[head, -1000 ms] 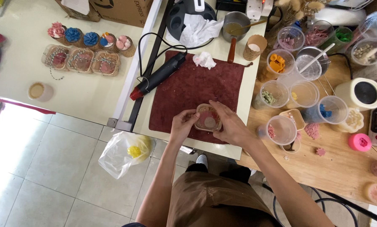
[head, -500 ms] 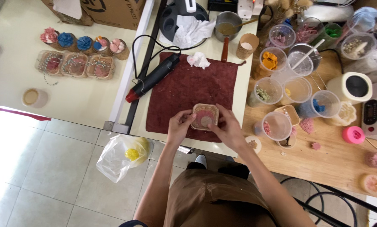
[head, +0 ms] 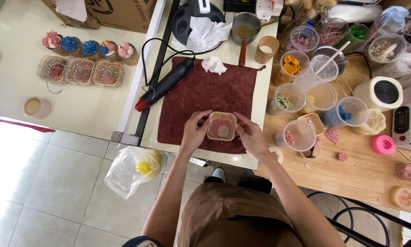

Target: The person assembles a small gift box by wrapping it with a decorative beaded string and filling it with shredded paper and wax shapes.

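Both hands grip one small clear square box [head: 221, 126] from opposite sides. The left hand [head: 194, 133] closes its thumb and fingers on the box's left edge; the right hand [head: 250, 135] closes on its right edge, so each grip is nearly shut and full. The box holds pink flower-shaped pieces and a pale round disc. It sits low over the near edge of a dark red cloth [head: 205, 98] spread on the counter [head: 100, 105]; whether the box touches the cloth cannot be told.

On the cloth's far edge lies a crumpled white tissue [head: 213, 65]. A black heat gun [head: 165, 85] with a red tip lies slantwise just left of the cloth, its cable looping behind it. Beyond the cloth stand a small metal pot [head: 245, 23] with a wooden handle and a brown paper cup [head: 266, 49].

To the right, on the wooden part of the counter, clear plastic cups [head: 301, 135] with coloured bits stand close together, near a pink round mould [head: 382, 144] and a white cylinder with a black top [head: 382, 93].

Far left on the counter, a row of flower-topped cups [head: 90, 48] stands behind three small tied boxes [head: 80, 71]. A plastic bag [head: 132, 169] with something yellow inside hangs off the counter's near edge above the tiled floor [head: 54, 183].
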